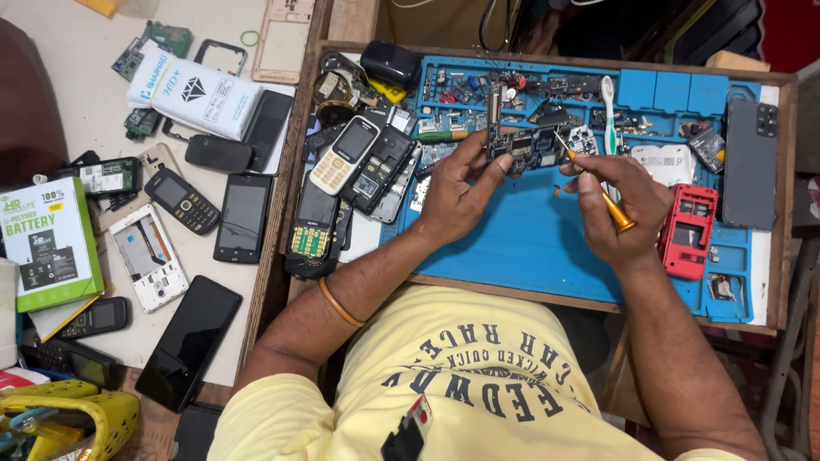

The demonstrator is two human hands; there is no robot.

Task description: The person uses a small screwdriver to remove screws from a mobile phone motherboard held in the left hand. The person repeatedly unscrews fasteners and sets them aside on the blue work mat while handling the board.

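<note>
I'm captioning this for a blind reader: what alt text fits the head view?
Seen from above, a person's left hand holds a phone circuit board over a blue repair mat while the right hand points an orange-handled screwdriver at it. Phones and parts lie all around, among them a red phone frame.

Upper body: one short-sleeved T-shirt, pale yellow, with dark navy block lettering printed in curved rows across the chest. Sleeves end above the elbow; both forearms are bare. Left wrist: one thin orange-brown bangle, plain and closed in a ring, sitting partway up the forearm. Left hand: no ring or glove visible. Right hand: no ring, glove or wristband visible. Fingernails are short.
</note>
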